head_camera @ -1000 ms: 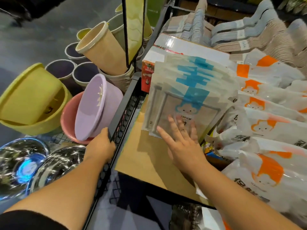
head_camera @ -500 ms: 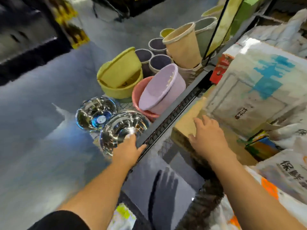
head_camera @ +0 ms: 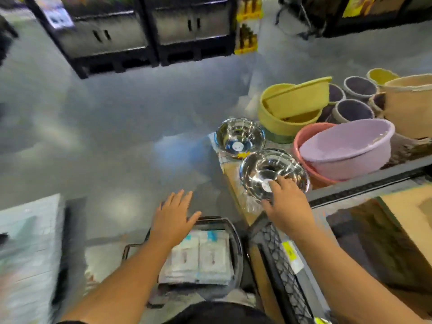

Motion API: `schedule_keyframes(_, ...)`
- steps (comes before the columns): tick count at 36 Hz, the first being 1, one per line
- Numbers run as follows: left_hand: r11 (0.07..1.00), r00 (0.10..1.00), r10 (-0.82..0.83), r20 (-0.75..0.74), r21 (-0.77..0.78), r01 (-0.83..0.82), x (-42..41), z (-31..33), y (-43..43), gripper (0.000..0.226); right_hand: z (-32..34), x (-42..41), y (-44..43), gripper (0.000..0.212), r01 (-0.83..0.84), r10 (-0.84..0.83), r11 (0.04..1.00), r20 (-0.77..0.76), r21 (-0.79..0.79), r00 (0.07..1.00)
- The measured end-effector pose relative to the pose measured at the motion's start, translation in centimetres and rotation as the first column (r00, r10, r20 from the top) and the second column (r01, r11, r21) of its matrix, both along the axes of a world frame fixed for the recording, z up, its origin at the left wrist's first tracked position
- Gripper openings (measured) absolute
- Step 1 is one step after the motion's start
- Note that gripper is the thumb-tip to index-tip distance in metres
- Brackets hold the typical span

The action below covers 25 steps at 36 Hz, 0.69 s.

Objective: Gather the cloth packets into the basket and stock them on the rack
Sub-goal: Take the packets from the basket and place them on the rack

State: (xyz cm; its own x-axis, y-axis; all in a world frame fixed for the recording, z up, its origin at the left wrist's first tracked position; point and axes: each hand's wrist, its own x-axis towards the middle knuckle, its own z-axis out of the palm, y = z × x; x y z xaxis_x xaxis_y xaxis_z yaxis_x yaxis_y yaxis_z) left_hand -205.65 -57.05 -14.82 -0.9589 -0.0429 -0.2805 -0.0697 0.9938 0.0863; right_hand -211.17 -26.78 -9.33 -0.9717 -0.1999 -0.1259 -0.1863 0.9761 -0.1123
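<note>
We are reading almost nothing here, since blur is smearing every label. The cloth packets (head_camera: 201,257) are showing teal marks along their top edges and small dark prints at their middles, none legible. They are lying flat, side by side and stacked, inside the wire basket (head_camera: 235,235), which is sitting on the floor (head_camera: 112,136) just beside the rack (head_camera: 369,182). A yellow tag (head_camera: 289,252) on the rack's black mesh and a round white sticker (head_camera: 266,185) inside the nearer steel bowl (head_camera: 268,169) are also too soft to read.

We are reaching our left hand (head_camera: 174,218) over the basket's far rim, palm down, fingers straight and spread, grasping nothing. Our right hand (head_camera: 285,202) is stretching to the nearer steel bowl, fingers relaxed over its near edge, released; whether they are touching it we cannot tell. A second steel bowl (head_camera: 239,136), a lilac basin (head_camera: 346,148) nested in a pink basin (head_camera: 304,142), and yellow basins (head_camera: 292,106) are sitting beyond.
</note>
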Motion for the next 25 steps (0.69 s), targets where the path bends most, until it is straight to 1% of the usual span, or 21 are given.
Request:
schedule_keyframes(2, 0.999, 0.999, 0.048, 0.012, -0.007, -0.048, 1.8, -0.3, -3.3, 0.083, -1.1, 0.5, -3.4, 0.053, -0.070, 0.070, 0.997, -0.002, 0.032, 0.998)
schedule_keyframes(5, 0.993, 0.993, 0.117, 0.006, 0.031, -0.117, 4.4, -1.1, -7.8, 0.094, -3.1, 1.2, -7.9, 0.055, -0.139, 0.135, 0.989, 0.066, 0.046, 0.989)
schedule_keyframes(9, 0.978, 0.979, 0.187, 0.075, 0.082, -0.193, 7.1, -3.7, -12.9, 0.092, -5.9, 2.6, -13.1, 0.059, -0.196, 0.182, 0.978, 0.181, 0.067, 0.967)
schedule_keyframes(12, 0.972, 0.974, 0.209, 0.090, 0.087, -0.217, 8.5, -6.4, -15.8, 0.082, -9.1, 3.5, -16.0, 0.065, -0.206, 0.181, 0.977, 0.272, 0.064, 0.945)
schedule_keyframes(15, 0.972, 0.968, 0.200, 0.152, 0.096, -0.216, 9.4, -9.7, -17.4, 0.072, -12.8, 4.5, -18.0, 0.068, -0.258, 0.216, 0.962, 0.329, 0.089, 0.919)
schedule_keyframes(18, 0.972, 0.960, 0.191, 0.206, 0.099, -0.214, 9.9, -13.6, -18.2, 0.073, -17.0, 5.5, -19.1, 0.070, -0.328, 0.260, 0.937, 0.384, 0.121, 0.886)
schedule_keyframes(21, 0.977, 0.959, 0.180, 0.218, 0.075, -0.200, 10.3, -18.1, -18.4, 0.070, -22.0, 6.3, -19.2, 0.073, -0.358, 0.260, 0.921, 0.442, 0.155, 0.858)
schedule_keyframes(25, 0.977, 0.964, 0.171, 0.202, 0.090, -0.192, 10.6, -24.4, -17.8, 0.067, -28.9, 7.0, -18.5, 0.075, -0.376, 0.230, 0.903, 0.506, 0.207, 0.831)
